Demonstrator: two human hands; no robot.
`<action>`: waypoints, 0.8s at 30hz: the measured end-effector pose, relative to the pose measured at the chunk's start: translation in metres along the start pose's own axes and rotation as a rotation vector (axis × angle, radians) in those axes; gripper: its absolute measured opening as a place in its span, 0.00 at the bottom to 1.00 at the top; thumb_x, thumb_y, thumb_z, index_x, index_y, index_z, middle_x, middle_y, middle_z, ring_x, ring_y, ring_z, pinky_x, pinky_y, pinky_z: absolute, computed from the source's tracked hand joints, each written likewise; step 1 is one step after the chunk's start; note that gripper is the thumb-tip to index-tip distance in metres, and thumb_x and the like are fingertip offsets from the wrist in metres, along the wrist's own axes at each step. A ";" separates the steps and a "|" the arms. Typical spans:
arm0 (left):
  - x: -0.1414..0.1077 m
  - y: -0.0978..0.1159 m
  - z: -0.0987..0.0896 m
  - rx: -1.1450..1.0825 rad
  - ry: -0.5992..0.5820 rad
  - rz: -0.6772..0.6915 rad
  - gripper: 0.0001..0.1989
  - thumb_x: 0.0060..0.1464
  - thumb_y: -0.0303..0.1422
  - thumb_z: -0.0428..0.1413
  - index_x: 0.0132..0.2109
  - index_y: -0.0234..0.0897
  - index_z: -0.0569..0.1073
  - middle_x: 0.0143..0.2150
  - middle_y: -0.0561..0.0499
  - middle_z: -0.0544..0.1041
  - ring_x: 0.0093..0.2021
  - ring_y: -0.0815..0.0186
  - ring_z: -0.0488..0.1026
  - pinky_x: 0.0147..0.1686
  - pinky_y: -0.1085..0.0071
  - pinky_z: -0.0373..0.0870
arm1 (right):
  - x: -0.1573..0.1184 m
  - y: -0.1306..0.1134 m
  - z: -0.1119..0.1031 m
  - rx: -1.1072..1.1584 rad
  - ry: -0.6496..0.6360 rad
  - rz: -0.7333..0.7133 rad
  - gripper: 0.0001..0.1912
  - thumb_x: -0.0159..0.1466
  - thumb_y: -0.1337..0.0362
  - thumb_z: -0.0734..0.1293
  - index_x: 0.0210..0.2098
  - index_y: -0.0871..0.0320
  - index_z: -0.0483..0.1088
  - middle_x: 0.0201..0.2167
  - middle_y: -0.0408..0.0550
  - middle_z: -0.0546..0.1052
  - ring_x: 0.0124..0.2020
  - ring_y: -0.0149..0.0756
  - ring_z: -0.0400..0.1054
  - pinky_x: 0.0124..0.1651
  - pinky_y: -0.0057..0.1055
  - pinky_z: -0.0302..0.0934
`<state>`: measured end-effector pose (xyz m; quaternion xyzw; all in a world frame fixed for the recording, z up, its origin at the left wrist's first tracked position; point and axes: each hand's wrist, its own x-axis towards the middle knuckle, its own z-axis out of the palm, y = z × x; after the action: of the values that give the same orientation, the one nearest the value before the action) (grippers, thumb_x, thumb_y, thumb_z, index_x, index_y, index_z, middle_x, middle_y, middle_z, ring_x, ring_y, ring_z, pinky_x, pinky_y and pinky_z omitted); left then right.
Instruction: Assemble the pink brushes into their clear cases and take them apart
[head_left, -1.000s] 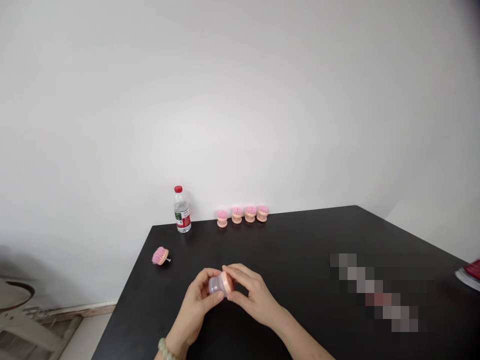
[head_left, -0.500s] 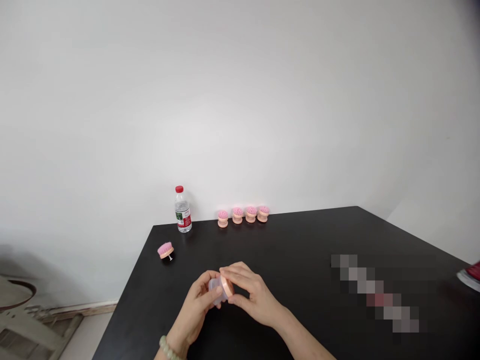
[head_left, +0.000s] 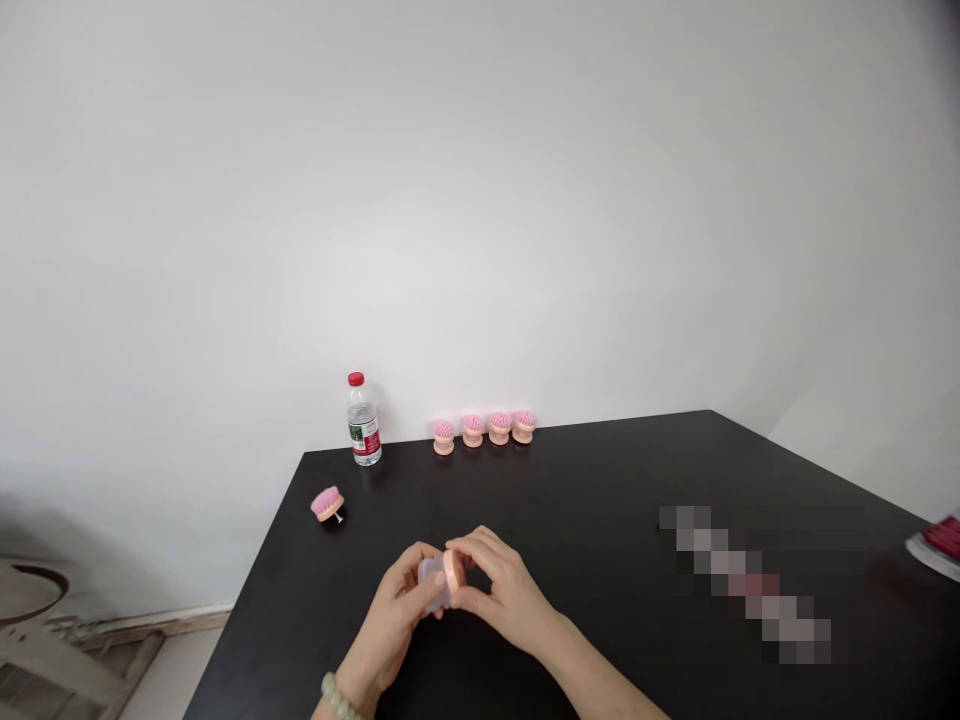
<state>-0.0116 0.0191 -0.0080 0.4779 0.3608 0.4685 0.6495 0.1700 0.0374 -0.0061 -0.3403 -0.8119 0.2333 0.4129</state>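
Above the near part of the table, my left hand (head_left: pixel 399 600) grips a small translucent container (head_left: pixel 433 580) lying sideways, its thumb along the side. My right hand (head_left: pixel 499 585) has its thumb and fingertips on the edge of a peach cap (head_left: pixel 453 574), which sits at the container's right end. Part of the cap and container is hidden by my fingers. To the upper left, a pink brush head (head_left: pixel 327 503) lies tilted on the table, bristles up, a white stem sticking out underneath.
Against the wall, several pink-bristled brushes (head_left: pixel 472 432) stand in a row on the black table (head_left: pixel 600 480). A red-capped water bottle (head_left: pixel 364 430) stands left of them. A pixelated strip (head_left: pixel 742 585) covers something at right; a red and white object (head_left: pixel 937 545) is at the right edge.
My right fingers have shifted on the cap and bent more, showing more of its outer face. The left hand keeps its hold on the container. The whole view has drifted slightly.
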 end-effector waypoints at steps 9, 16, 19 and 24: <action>-0.002 0.004 0.003 0.021 0.036 0.112 0.20 0.44 0.38 0.70 0.44 0.41 0.75 0.41 0.52 0.76 0.42 0.62 0.73 0.42 0.69 0.67 | -0.005 0.013 0.002 0.038 -0.010 0.066 0.34 0.65 0.37 0.60 0.58 0.56 0.65 0.48 0.55 0.74 0.42 0.42 0.70 0.44 0.39 0.69; -0.001 -0.001 0.000 -0.009 0.063 0.121 0.20 0.45 0.35 0.69 0.45 0.41 0.71 0.42 0.50 0.78 0.45 0.59 0.76 0.45 0.66 0.69 | -0.005 0.008 0.001 0.050 -0.031 -0.026 0.26 0.68 0.51 0.65 0.62 0.54 0.63 0.49 0.54 0.73 0.49 0.44 0.68 0.53 0.42 0.66; 0.001 -0.003 0.000 0.047 0.058 0.150 0.21 0.44 0.33 0.69 0.44 0.41 0.70 0.43 0.49 0.78 0.46 0.57 0.76 0.46 0.65 0.70 | -0.004 0.005 0.002 0.068 0.009 0.049 0.20 0.68 0.50 0.64 0.53 0.55 0.69 0.39 0.49 0.75 0.40 0.40 0.70 0.45 0.37 0.67; 0.000 -0.005 0.004 0.416 0.164 0.309 0.17 0.46 0.28 0.66 0.44 0.43 0.72 0.43 0.49 0.77 0.44 0.57 0.75 0.44 0.63 0.72 | 0.000 0.006 0.011 0.353 0.000 0.359 0.24 0.67 0.44 0.61 0.27 0.57 0.69 0.21 0.41 0.72 0.24 0.31 0.67 0.32 0.29 0.64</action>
<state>-0.0068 0.0173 -0.0117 0.6109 0.4237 0.5151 0.4266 0.1629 0.0408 -0.0163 -0.4016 -0.6851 0.4411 0.4180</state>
